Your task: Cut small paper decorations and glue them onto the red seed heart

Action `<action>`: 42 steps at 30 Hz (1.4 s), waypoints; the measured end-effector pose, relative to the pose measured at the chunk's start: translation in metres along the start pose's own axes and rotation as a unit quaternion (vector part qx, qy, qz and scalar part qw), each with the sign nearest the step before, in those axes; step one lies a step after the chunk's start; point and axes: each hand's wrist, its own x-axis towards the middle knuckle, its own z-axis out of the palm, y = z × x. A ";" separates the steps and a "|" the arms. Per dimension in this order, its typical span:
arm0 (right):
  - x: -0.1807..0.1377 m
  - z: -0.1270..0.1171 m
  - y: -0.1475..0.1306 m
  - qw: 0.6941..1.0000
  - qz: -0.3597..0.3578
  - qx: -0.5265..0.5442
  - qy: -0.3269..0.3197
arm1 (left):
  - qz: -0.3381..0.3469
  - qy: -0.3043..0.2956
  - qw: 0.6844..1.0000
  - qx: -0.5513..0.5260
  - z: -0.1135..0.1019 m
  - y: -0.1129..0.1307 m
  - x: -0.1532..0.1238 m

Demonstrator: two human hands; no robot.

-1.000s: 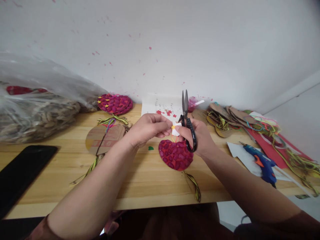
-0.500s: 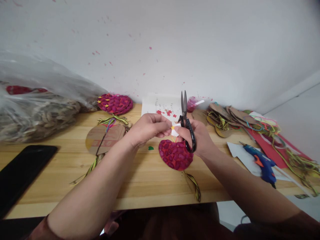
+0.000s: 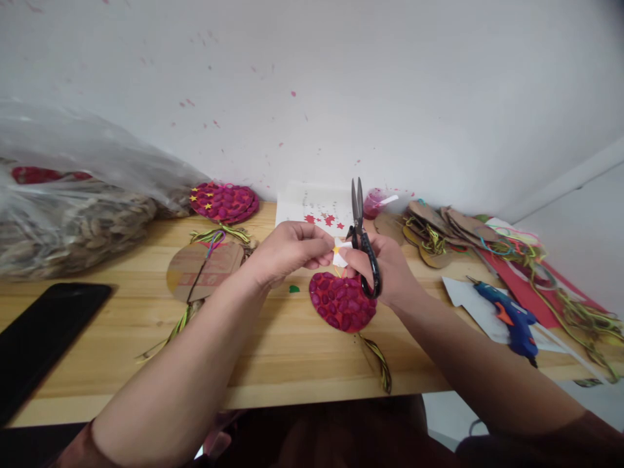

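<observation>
Fingers [image 3: 319, 252] of the left hand [image 3: 287, 250] pinch a small white paper bit [image 3: 340, 252] with a yellow star on it. The right hand [image 3: 390, 273] meets it from the other side. Its fingertips touch the same paper bit, and its other fingers curl through the black handle of the scissors [image 3: 363, 244]. The scissor blades point straight up and sit close together. Both hands are held a little above the wooden table [image 3: 273, 354], with both forearms reaching in from the near edge.

Right under the hands lies a red heart [image 3: 341, 304] covered in bumpy seeds, flat on the table. A tiny green scrap [image 3: 294, 288] lies just beside it. Behind the hands, by the wall, is a white sheet [image 3: 312, 209] with red stars. A blue glue gun [image 3: 509, 318] rests on the right, near a pile of cardboard shapes [image 3: 439, 227] and colored strings. On the left are a brown cardboard heart [image 3: 202, 270], another red seed piece [image 3: 224, 201], a big plastic bag [image 3: 73, 208] of seeds and a flat black slab [image 3: 43, 338].
</observation>
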 end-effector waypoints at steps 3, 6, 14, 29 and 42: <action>0.000 0.000 0.001 1.000 -0.005 -0.001 -0.002 | 0.005 -0.002 1.000 0.003 0.000 0.000 0.000; 0.000 0.000 0.000 1.000 -0.005 -0.002 -0.001 | 0.011 -0.001 1.000 0.006 0.000 -0.001 0.000; 0.002 0.001 0.004 1.000 -0.003 -0.009 0.000 | 0.037 0.007 0.999 0.039 0.002 -0.003 -0.001; 0.002 0.001 0.004 1.000 -0.013 0.018 0.015 | 0.039 0.002 0.998 0.046 -0.004 0.003 -0.003; 0.001 -0.003 0.002 1.000 -0.004 0.027 0.006 | 0.194 0.004 0.967 0.168 -0.006 -0.008 0.001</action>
